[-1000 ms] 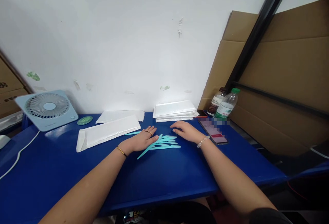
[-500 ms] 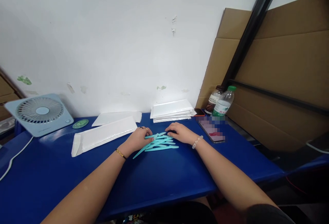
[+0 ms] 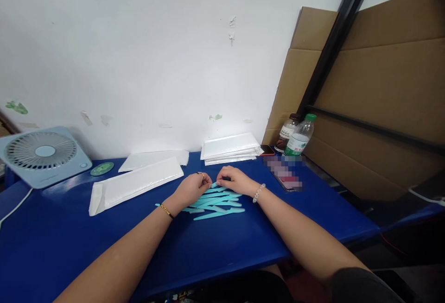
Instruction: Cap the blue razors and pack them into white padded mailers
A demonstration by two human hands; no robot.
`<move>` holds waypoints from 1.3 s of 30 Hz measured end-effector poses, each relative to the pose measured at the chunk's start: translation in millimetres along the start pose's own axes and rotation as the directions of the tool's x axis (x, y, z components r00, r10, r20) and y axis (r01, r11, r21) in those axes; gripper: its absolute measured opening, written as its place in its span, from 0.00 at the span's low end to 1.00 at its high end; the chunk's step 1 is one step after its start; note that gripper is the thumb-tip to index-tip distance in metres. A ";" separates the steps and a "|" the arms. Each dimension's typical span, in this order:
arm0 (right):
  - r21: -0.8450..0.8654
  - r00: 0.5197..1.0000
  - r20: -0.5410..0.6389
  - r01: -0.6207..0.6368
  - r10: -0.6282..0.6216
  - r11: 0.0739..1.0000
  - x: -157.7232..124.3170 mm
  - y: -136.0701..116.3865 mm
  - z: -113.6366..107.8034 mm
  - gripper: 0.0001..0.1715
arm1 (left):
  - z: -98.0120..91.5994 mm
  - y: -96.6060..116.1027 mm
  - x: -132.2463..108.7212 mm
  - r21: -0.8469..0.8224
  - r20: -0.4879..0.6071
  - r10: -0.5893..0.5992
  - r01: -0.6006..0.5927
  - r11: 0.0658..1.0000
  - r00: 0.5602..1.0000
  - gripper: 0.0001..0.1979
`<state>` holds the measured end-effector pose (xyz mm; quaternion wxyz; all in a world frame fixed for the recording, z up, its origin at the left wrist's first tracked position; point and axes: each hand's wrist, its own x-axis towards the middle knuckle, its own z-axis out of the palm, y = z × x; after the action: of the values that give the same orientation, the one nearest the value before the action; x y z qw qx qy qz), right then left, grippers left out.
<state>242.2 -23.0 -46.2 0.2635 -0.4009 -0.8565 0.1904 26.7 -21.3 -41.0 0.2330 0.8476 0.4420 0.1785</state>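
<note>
Right, both my hands are in close over the turquoise sticks (image 3: 222, 199), a loose criss-cross pile on the blue bench (image 3: 215, 252); call that pile the clock's centre, twelve at the wall (image 3: 146, 53). Here's my left hand (image 3: 191, 190) at ten o'clock, thumb and finger pinched on the end of one stick (image 3: 214, 185). My right hand (image 3: 238, 181) comes in from half past one, fingers bent, tips almost meeting the left ones by that same stick; whether they clamp it too, I can't tell. The two hands sit just beside each other, palms apart. Down at six, one more stick lies along the pile's near edge, and over at nine a turquoise tip pokes out past my left wrist with its dark-and-gold bracelet (image 3: 166, 211). Clear beads (image 3: 259, 192) circle the right wrist. Looking out to twelve, a stack of white mailers (image 3: 230, 148) rests near the wall. At half past nine, a long white mailer (image 3: 135, 185) slants across the bench, another (image 3: 149, 160) lying behind it; farther out come a green disc (image 3: 102, 169) and the pale blue fan (image 3: 45, 154). Round at two stand a brown-capped bottle (image 3: 285, 132) and a green-capped bottle (image 3: 298, 142), with a phone (image 3: 282, 173), partly pixelated, nearer three.
</note>
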 end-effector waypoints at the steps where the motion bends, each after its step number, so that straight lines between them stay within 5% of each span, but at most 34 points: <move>1: -0.001 1.000 -0.008 -0.013 0.013 1.000 1.2 0.4 0.5 0.09 | 0.4 0.1 1.4 0.011 -0.017 0.015 -0.014 1.000 1.000 0.10; 11: 0.034 0.989 -0.075 -0.128 0.130 0.991 -2.0 22.5 -11.1 0.11 | -3.6 -9.8 10.6 0.163 -0.083 0.052 -0.038 0.986 0.995 0.11; 17: -0.136 0.984 -0.131 -0.141 0.123 0.981 -8.2 19.8 -21.3 0.10 | -7.5 -14.2 8.6 0.143 -0.129 0.059 -0.040 0.989 0.990 0.10; 24: -0.190 0.995 0.082 -0.034 0.050 0.981 -9.9 1.1 -10.8 0.09 | -10.8 -6.7 -1.1 0.124 0.059 0.124 -0.131 0.984 0.991 0.13; 32: -0.156 0.988 0.127 -0.063 0.084 0.986 -7.8 1.0 -10.5 0.08 | -9.5 -5.7 1.7 0.123 0.085 0.065 -0.075 0.990 0.994 0.09; 39: -0.083 0.979 0.014 -0.203 0.205 0.976 -10.5 22.1 -24.3 0.06 | -16.0 -19.3 3.0 0.091 0.021 -0.029 0.027 0.995 0.999 0.10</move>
<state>275.5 -15.1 -42.0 0.2161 -0.4951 -0.8207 0.1860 7.3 -5.4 -38.1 0.2016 0.8532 0.4586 0.1453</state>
